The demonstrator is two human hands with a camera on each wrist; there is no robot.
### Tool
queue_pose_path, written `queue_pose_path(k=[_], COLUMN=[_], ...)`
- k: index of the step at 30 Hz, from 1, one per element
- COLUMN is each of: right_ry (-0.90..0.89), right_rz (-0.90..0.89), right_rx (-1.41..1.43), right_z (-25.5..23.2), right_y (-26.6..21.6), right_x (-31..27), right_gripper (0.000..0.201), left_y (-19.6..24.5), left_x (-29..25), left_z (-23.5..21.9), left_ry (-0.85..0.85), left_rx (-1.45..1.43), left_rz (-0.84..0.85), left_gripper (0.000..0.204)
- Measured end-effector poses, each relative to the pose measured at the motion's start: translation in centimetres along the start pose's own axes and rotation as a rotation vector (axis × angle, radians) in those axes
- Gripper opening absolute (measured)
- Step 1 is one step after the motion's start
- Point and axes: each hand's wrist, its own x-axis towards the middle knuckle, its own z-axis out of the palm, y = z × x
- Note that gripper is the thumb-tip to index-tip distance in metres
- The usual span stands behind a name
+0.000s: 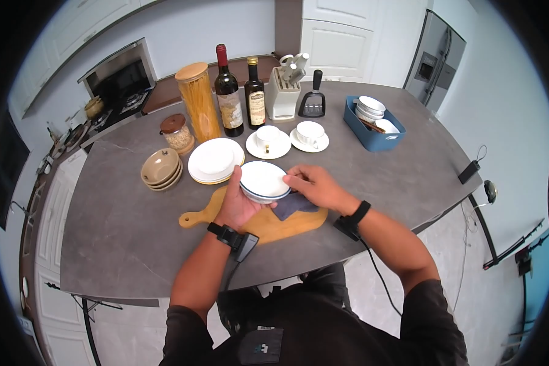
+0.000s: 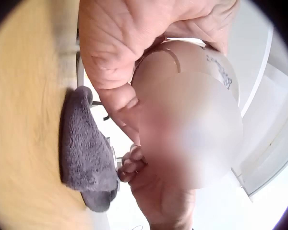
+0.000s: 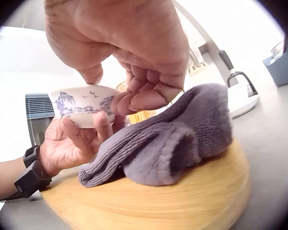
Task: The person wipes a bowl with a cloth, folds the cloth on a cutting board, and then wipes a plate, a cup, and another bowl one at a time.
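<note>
A white bowl [image 1: 265,179] with a blue rim is held up over the wooden cutting board [image 1: 280,230]. My left hand [image 1: 236,206] grips it from the left, thumb at the rim and fingers underneath. On the opposite side, my right hand [image 1: 316,185] pinches the rim between thumb and fingers. Blue landscape painting shows on the bowl's outer wall [image 3: 81,108] in the right wrist view. A crumpled grey cloth [image 3: 153,143] lies on the board, below the right hand. Part of the bowl is blurred out in the left wrist view.
Stacked white plates [image 1: 215,160], brown bowls [image 1: 161,168] and two cups on saucers [image 1: 268,145] stand beyond the hands. Behind them are a pasta jar [image 1: 198,100], bottles [image 1: 228,100] and a knife block [image 1: 283,94]. A blue bin [image 1: 372,137] with bowls sits at right.
</note>
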Motion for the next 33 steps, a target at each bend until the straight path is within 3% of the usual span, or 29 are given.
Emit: queue_pose_path(k=[2,4,5,7,9,11,12,14,17,21,23,25,26,27,29,33], right_ry=[0.057,0.123,0.105,-0.009,-0.003,0.174,0.164,0.242,0.304,0.242,0.221,0.366,0.322,0.313,0.120,0.118], right_rz=[-0.097,-0.444,-0.447,-0.549,-0.611,-0.468,-0.480,0.048,-0.002,-0.252,-0.279,-0.606,-0.632,-0.637,-0.309,-0.252], right_rx=[0.076,-0.318,-0.305,-0.680,-0.701,-0.531,-0.522,0.077,0.284,0.274,0.234,0.049,0.118,0.122,0.695,0.764], right_z=[-0.6,-0.6,-0.4,0.2,0.4,0.4,0.0,-1.2,-0.9,2.4,2.7,3.0,3.0,3.3,3.3,3.4], right_y=[0.4,1.4,2.1,3.1,4.2,5.0,5.5,3.8,1.0,0.7,1.0,1.7,2.1,2.5,2.4,4.1], right_x=[-0.7,-1.6,-2.0,-2.1,-1.1,0.4,0.9,1.8,2.2,2.6,2.8,3.5,3.8,3.6,2.7,3.3], right_gripper=[0.043,0.045,0.045,0.051,0.050,0.042,0.042,0.033,0.029,0.027,0.025,0.024,0.027,0.027,0.034,0.031], left_y=[0.9,1.2,1.2,0.9,0.8,0.3,0.3,0.2,-0.1,-0.1,0.1,0.4,0.3,0.4,0.2,-0.2], left_x=[0.0,-0.1,-0.2,-0.2,-0.2,0.0,0.0,0.1,0.4,0.4,0.2,-0.1,-0.1,-0.2,0.0,0.0], left_z=[0.5,-0.6,-0.8,-1.1,-1.5,-1.3,-1.4,-2.2,-2.5,-1.5,-1.5,-1.3,-1.0,-0.9,-0.3,0.6], left_ry=[0.023,0.040,0.060,0.171,0.152,0.230,0.228,0.236,0.272,0.259,0.222,0.183,0.216,0.223,0.200,0.234], left_rx=[-0.025,-0.079,-0.079,-0.114,-0.135,-0.066,-0.053,-0.068,-0.098,-0.032,0.025,0.127,0.145,0.147,0.159,0.227], left_rz=[0.035,0.073,0.082,0.091,0.102,0.133,0.143,0.130,0.096,0.070,0.080,0.014,0.003,0.012,-0.047,-0.038], left_gripper=[0.086,0.085,0.085,0.084,0.082,0.080,0.079,0.079,0.079,0.093,0.099,0.107,0.108,0.108,0.110,0.111])
